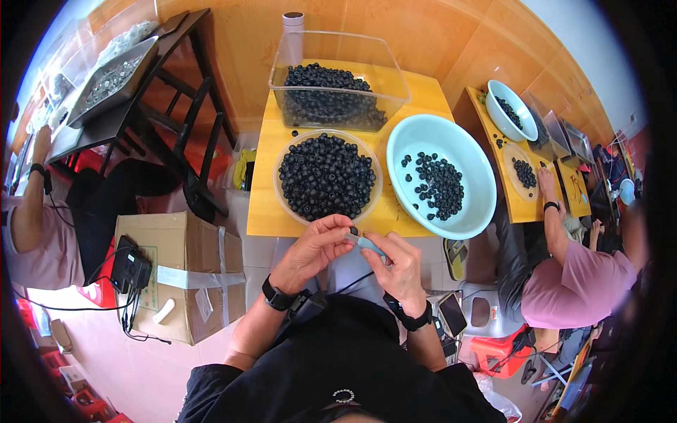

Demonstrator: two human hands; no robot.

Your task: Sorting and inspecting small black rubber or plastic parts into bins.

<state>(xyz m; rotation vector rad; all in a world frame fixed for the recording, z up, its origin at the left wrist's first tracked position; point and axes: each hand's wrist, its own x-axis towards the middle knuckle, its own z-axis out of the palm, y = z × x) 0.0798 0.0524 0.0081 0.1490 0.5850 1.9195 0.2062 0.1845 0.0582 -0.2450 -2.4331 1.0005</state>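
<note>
My left hand [315, 252] pinches a small round black piece [354, 230] between thumb and fingertips, just in front of the yellow table's near edge. Wrapped around a light-blue-handled tool [369, 244], my right hand [398, 266] holds its pale tip against or very close to that piece; whether it is a blade I cannot make out. Directly beyond my hands is a round shallow tray [279, 201] heaped with similar black pieces [326, 176], some showing a hole. To its right stands a light blue basin [479, 204] with a looser scatter of black pieces [441, 185].
At the yellow table's [262, 211] back are a clear plastic bin [391, 63] of black pieces and a pale bottle [293, 46]. A cardboard box [211, 261] with cables stands left on the floor. People sit at tables on both sides; a phone [452, 314] lies by my right arm.
</note>
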